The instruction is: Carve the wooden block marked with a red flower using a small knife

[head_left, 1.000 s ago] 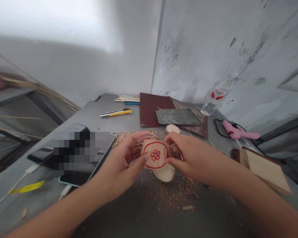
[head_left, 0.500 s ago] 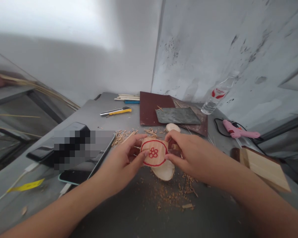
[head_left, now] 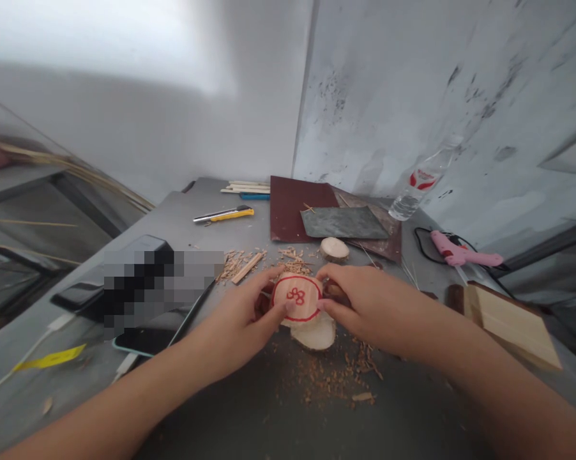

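We've got a round wood disc (head_left: pixel 296 297) w/ a red ring & small red loops drawn on top, pinched between both hands near the middle of the table (head_left: pixel 173 220). L hand (head_left: pixel 240 313) is part closed, thumb & fingers gripping the disc's left edge. R hand (head_left: pixel 364 303) is curled too, fingertips on the right edge. A dark brown piece (head_left: pixel 334 292) sits just under R hand's fingers; too hidden to say what it is. A paler wood slice (head_left: pixel 317 333) lies at 6 o'clock from the disc, right by its lower edge.

Going round from the disc: loose wood shavings (head_left: pixel 240 265) at 10, more shavings (head_left: pixel 338 377) at 6, small wood round (head_left: pixel 334 249) near 12. Further off at 12, dark red sandpaper (head_left: pixel 292 207) w/ a grey-green sheet (head_left: pixel 344 222) beside it. Yellow utility knife (head_left: pixel 223 214) at 11, pink glue gun (head_left: pixel 465 253) at 2, plastic bottle (head_left: pixel 417 185) at 1, wood block (head_left: pixel 513 326) at 3, phone (head_left: pixel 144 342) at 8.
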Action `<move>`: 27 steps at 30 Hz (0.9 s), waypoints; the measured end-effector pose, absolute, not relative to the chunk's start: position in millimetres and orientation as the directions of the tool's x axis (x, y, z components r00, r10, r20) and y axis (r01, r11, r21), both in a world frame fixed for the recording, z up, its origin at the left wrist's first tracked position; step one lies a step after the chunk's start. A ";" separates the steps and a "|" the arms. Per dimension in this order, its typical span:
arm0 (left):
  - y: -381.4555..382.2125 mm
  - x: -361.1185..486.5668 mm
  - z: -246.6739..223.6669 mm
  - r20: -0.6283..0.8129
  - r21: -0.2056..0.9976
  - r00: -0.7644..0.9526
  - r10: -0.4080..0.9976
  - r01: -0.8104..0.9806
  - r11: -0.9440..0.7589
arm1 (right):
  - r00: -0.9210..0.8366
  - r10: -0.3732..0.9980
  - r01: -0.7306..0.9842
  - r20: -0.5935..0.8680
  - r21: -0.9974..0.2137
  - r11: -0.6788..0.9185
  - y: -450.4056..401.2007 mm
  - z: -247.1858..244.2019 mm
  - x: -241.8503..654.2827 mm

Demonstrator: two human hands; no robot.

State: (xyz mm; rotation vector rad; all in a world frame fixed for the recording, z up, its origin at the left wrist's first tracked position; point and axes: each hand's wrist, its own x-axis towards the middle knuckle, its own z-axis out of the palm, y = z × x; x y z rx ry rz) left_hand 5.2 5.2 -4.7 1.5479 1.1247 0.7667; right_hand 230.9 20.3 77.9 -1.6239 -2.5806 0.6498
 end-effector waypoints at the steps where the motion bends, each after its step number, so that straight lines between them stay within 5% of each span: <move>1: 5.2 5.7 -3.9 -0.071 0.970 0.349 0.934 0.242 -0.017 | -0.460 0.866 0.854 -0.196 -0.363 0.372 20.5 77.4 231.7; 8: 3.3 4.0 8.3 0.181 0.974 0.271 0.946 0.084 -0.210 | -0.460 0.883 0.826 -0.095 -0.409 0.387 24.0 79.6 236.4; 15: 2.6 -0.5 9.5 0.279 0.902 0.365 0.888 0.219 -0.373 | -0.470 0.872 0.856 -0.136 -0.310 0.413 23.9 85.0 238.1; 23: -0.2 -4.1 7.9 0.562 0.588 0.525 0.639 0.289 -0.755 | -0.566 0.808 0.785 -0.165 -0.405 0.468 14.4 108.1 250.3; 27: -0.6 -3.5 3.7 0.559 0.464 0.612 0.559 0.328 -0.823 | -0.589 0.786 0.786 -0.187 -0.358 0.504 12.9 102.1 250.3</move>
